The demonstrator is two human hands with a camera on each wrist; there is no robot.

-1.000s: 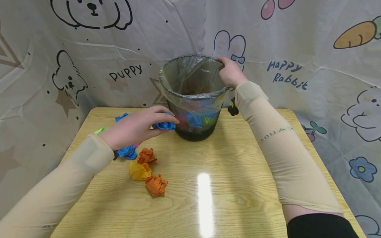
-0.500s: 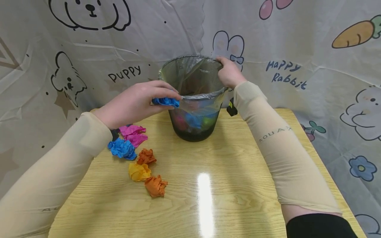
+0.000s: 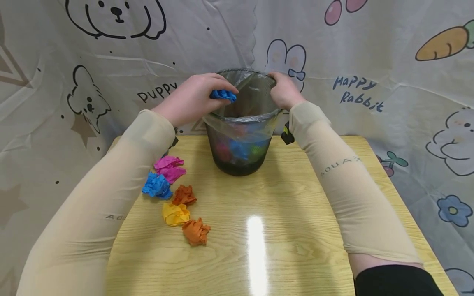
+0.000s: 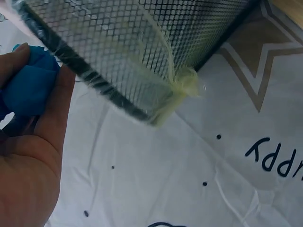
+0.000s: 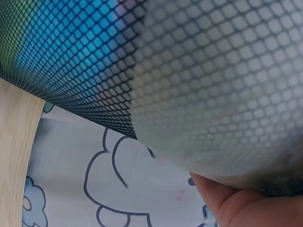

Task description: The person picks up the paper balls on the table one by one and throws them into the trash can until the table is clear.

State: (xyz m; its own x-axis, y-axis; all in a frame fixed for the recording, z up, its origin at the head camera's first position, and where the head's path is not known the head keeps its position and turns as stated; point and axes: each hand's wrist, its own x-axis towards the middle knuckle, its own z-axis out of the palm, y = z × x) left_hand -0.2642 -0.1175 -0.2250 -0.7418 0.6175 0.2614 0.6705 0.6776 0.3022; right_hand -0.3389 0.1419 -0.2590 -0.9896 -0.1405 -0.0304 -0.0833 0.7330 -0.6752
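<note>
My left hand (image 3: 198, 98) pinches a crumpled blue paper ball (image 3: 224, 95) over the left rim of a black mesh wastebasket (image 3: 240, 144). In the left wrist view the blue paper (image 4: 31, 85) sits between thumb and fingers, beside the basket's rim. A clear plastic liner (image 3: 255, 92) folds over that rim, and coloured paper shows through the mesh. My right hand (image 3: 286, 92) grips the basket's right rim. The right wrist view shows part of that hand (image 5: 255, 205) against the liner; its other fingers are hidden.
On the table's left lie a pink paper ball (image 3: 169, 168), a blue one (image 3: 157, 186), a dark orange one (image 3: 184, 195), a yellow one (image 3: 175, 214) and an orange one (image 3: 196, 232). A printed curtain (image 3: 370, 61) hangs behind the wooden table (image 3: 296, 230).
My left hand has risen from beside the basket up to its left rim and moved right, carrying the blue paper ball. My right hand keeps its hold on the rim.
</note>
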